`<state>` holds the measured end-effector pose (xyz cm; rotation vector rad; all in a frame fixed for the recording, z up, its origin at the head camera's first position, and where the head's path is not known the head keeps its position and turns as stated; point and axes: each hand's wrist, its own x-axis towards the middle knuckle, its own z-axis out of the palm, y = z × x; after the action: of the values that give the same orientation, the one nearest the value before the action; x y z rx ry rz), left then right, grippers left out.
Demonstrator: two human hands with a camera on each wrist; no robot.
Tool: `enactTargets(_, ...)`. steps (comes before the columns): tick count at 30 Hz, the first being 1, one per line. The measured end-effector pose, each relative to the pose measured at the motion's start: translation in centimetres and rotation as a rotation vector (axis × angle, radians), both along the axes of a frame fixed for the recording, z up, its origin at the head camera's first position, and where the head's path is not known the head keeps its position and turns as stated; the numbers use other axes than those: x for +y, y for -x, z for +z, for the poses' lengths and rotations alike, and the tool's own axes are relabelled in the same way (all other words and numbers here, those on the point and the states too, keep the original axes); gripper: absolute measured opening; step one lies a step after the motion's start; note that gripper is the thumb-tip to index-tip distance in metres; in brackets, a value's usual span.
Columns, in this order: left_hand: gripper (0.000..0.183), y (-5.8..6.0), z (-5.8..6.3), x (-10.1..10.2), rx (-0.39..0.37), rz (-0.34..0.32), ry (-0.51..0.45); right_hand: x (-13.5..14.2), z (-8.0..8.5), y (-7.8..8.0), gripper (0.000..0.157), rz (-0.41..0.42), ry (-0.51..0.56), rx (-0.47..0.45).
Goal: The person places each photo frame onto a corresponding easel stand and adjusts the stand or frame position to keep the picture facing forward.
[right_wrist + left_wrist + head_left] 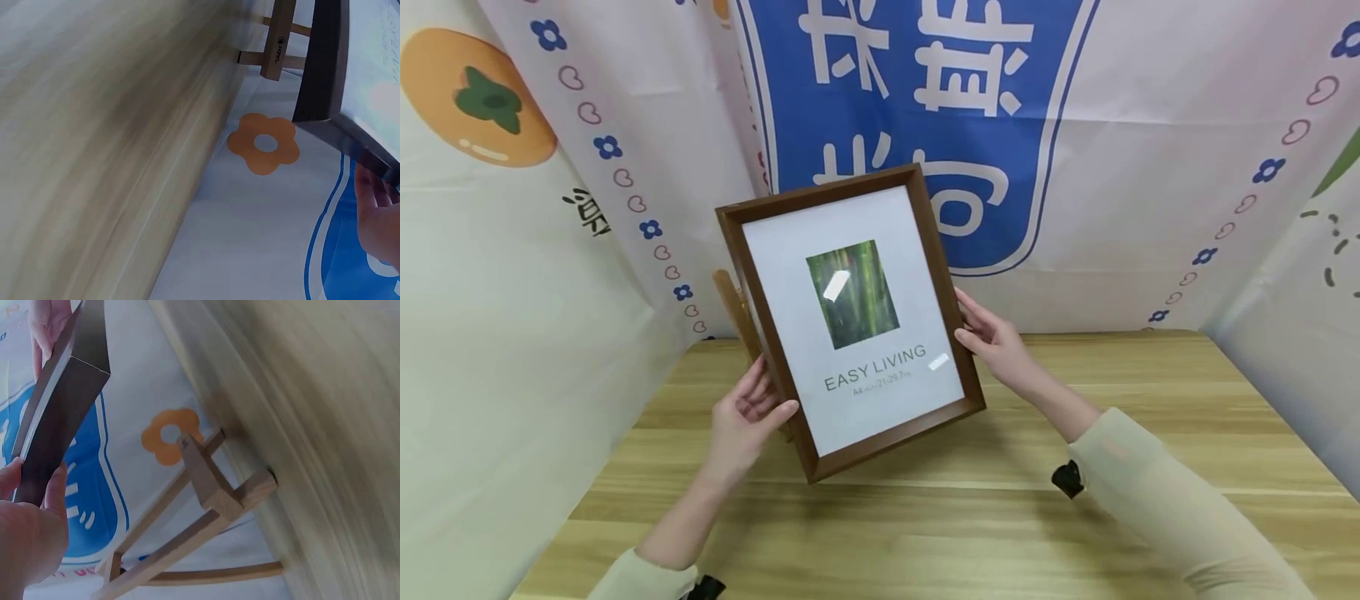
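A rectangular dark-brown picture frame [853,321] tilts at the head view's centre, gripped along its left edge by the left hand [745,429] and its right by the right hand [997,346], with a light-brown wooden easel [737,310] partly hidden behind its left side.

The head view looks down at the frame [851,323]; both wrist views, closer, face the orange flower [262,164].

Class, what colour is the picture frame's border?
The border is brown; the head view shows it best.
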<state>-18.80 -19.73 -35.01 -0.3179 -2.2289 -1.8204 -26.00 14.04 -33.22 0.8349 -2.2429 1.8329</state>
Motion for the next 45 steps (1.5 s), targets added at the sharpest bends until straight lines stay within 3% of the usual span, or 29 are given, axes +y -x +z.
enactTargets(4, 0.076, 0.1, 0.5, -0.6, 0.008, 0.06, 0.021, -1.4, 0.3, 1.6, 0.053, 0.011, 0.06, -0.009)
enactTargets(7, 0.076, 0.4, 0.6, -1.1, 0.03, 0.08, -0.018, -2.6, 0.6, 2.7, 0.052, 0.022, 0.103, -0.003)
enactTargets(15, 0.077, 1.8, 0.9, -2.3, 0.111, 0.07, -0.117, -5.5, 1.8, 5.2, 0.05, 0.04, 0.197, -0.011)
enactTargets(24, 0.074, 2.7, 1.3, -3.5, 0.194, 0.111, -0.193, -8.7, 2.7, 6.6, 0.048, -0.072, 0.215, 0.055)
enactTargets(29, 0.074, 3.0, 1.0, -4.2, 0.196, 0.131, -0.181, -10.1, 2.5, 7.2, 0.047, -0.11, 0.217, 0.047)
enactTargets(38, 0.075, 3.6, -0.5, -5.3, 0.172, 0.19, -0.196, -12.3, 1.8, 8.7, 0.046, -0.093, 0.268, 0.04)
enactTargets(45, 0.075, 4.1, -1.0, -5.8, 0.181, 0.237, -0.173, -13.6, 1.2, 10.3, 0.046, -0.094, 0.272, -0.003)
